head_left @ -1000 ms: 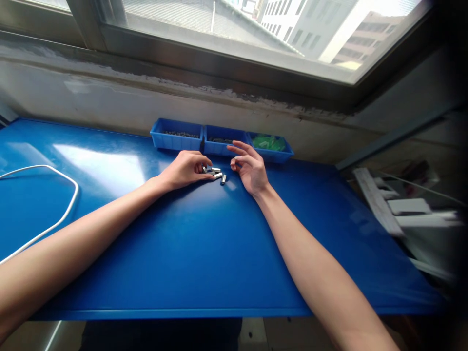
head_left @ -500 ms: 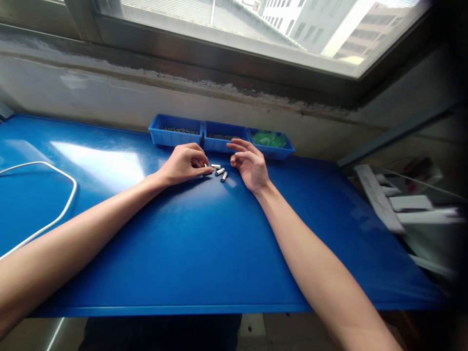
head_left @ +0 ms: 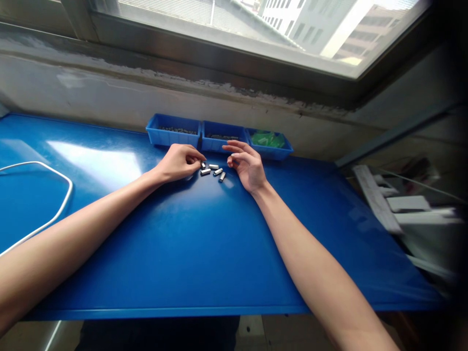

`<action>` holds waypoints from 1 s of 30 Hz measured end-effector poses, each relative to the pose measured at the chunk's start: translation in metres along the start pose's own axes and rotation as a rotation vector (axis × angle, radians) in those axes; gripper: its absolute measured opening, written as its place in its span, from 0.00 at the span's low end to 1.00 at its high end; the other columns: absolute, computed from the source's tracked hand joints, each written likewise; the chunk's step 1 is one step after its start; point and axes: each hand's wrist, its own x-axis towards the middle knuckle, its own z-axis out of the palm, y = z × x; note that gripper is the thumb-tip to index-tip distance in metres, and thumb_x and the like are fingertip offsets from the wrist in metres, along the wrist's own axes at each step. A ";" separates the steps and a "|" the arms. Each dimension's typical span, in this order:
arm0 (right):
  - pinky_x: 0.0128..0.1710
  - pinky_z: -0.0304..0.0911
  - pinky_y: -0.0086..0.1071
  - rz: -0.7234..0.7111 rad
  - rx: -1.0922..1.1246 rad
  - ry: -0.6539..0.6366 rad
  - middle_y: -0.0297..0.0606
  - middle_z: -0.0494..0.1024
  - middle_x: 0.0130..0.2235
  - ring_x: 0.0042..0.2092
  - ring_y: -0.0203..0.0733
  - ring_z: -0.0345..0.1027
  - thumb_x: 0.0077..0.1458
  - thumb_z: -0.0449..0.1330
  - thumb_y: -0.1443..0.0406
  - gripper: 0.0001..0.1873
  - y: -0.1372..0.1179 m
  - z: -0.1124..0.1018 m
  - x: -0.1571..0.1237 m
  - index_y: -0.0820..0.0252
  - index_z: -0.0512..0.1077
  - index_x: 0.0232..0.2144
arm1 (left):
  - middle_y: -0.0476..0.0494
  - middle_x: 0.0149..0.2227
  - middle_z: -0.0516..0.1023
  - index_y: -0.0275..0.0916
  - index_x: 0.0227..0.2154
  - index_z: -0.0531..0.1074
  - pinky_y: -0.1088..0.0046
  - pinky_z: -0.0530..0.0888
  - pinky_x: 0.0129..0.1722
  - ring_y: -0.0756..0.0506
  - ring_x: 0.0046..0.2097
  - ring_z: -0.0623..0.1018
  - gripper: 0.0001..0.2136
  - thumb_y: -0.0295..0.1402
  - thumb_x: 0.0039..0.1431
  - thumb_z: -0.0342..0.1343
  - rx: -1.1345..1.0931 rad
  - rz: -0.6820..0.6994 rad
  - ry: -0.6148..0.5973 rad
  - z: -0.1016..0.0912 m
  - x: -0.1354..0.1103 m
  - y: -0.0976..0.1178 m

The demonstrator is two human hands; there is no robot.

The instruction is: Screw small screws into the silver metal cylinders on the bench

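Observation:
Several small silver-and-black metal pieces, like short USB connector shells, lie close together on the blue tabletop; one such piece [head_left: 222, 177] is nearest to me. My left hand [head_left: 181, 162] rests at the left of this group with its fingers curled and thumb drawn in. Right at its fingertips is another small metal piece [head_left: 203, 165]; whatever is inside the curled fingers is hidden. On the other side, my right hand [head_left: 248, 166] hovers with fingers loosely spread and holds nothing.
Three joined blue bins stand along the wall: the left bin [head_left: 173, 137] and middle bin [head_left: 223, 145] hold small metal parts, the right bin [head_left: 272, 152] green pieces. A white cable [head_left: 68, 195] curves over the blue table [head_left: 190, 263] at left. White equipment [head_left: 409, 204] stands at right.
My left hand has drawn back slightly to the left, and more metal pieces now show by its fingertips. The right hand has kept its pose.

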 end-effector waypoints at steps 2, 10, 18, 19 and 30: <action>0.31 0.66 0.33 -0.003 0.001 -0.002 0.37 0.81 0.44 0.31 0.35 0.66 0.44 0.61 0.66 0.18 0.000 0.000 0.000 0.54 0.77 0.41 | 0.42 0.39 0.84 0.36 0.38 0.85 0.76 0.75 0.35 0.47 0.34 0.81 0.16 0.29 0.49 0.55 -0.014 -0.002 -0.032 -0.003 0.001 -0.001; 0.32 0.66 0.34 0.006 -0.027 0.003 0.38 0.81 0.45 0.31 0.36 0.66 0.44 0.61 0.65 0.19 -0.001 0.000 0.000 0.54 0.77 0.42 | 0.41 0.36 0.83 0.37 0.34 0.84 0.75 0.74 0.32 0.47 0.33 0.80 0.14 0.43 0.54 0.65 -0.059 -0.002 -0.094 -0.006 0.005 -0.009; 0.32 0.64 0.32 0.003 0.037 -0.015 0.37 0.82 0.41 0.31 0.35 0.66 0.45 0.62 0.67 0.17 0.001 -0.001 0.000 0.55 0.79 0.41 | 0.44 0.31 0.81 0.36 0.37 0.80 0.74 0.73 0.33 0.48 0.32 0.78 0.13 0.42 0.58 0.64 -0.117 -0.045 0.012 0.007 0.003 -0.009; 0.32 0.64 0.32 0.005 0.035 -0.015 0.37 0.82 0.41 0.31 0.35 0.66 0.45 0.62 0.67 0.17 0.001 -0.001 0.000 0.55 0.79 0.41 | 0.44 0.32 0.81 0.36 0.39 0.80 0.74 0.73 0.33 0.48 0.31 0.77 0.13 0.42 0.58 0.63 -0.093 -0.026 0.023 0.007 0.003 -0.008; 0.29 0.64 0.32 -0.028 -0.114 -0.032 0.36 0.82 0.34 0.27 0.33 0.64 0.48 0.64 0.64 0.14 0.007 0.001 0.002 0.56 0.80 0.40 | 0.40 0.38 0.84 0.36 0.35 0.82 0.68 0.79 0.42 0.43 0.38 0.83 0.14 0.44 0.57 0.65 -0.203 -0.046 0.187 0.008 0.004 -0.004</action>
